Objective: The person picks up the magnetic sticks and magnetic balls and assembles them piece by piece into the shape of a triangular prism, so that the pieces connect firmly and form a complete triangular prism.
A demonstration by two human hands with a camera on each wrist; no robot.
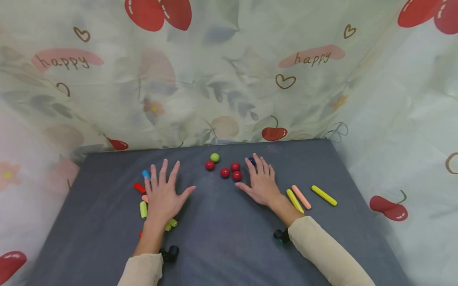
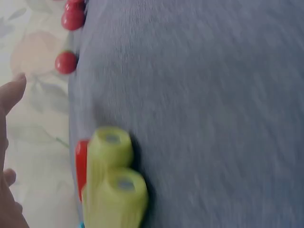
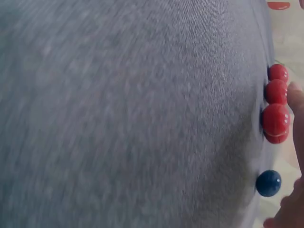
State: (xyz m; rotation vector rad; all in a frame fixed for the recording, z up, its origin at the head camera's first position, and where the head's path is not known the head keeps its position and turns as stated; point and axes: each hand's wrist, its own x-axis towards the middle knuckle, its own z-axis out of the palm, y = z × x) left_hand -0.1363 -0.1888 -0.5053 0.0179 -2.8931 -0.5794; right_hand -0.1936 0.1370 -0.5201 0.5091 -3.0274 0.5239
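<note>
In the head view my left hand is spread, fingers straight, above several short coloured sticks on the left of the table. Among them are a blue stick, a red stick and a yellow-green stick. Two green sticks with dented ends show close up in the left wrist view. My right hand, also spread, partly covers a dark blue ball. Left of its thumb lie several red balls, and a green ball sits farther back. Neither hand holds anything.
Beside my right forearm lie a pink stick and a yellow stick, with another yellow stick farther right. A dark grey cloth covers the table. Patterned sheets hang behind and at both sides.
</note>
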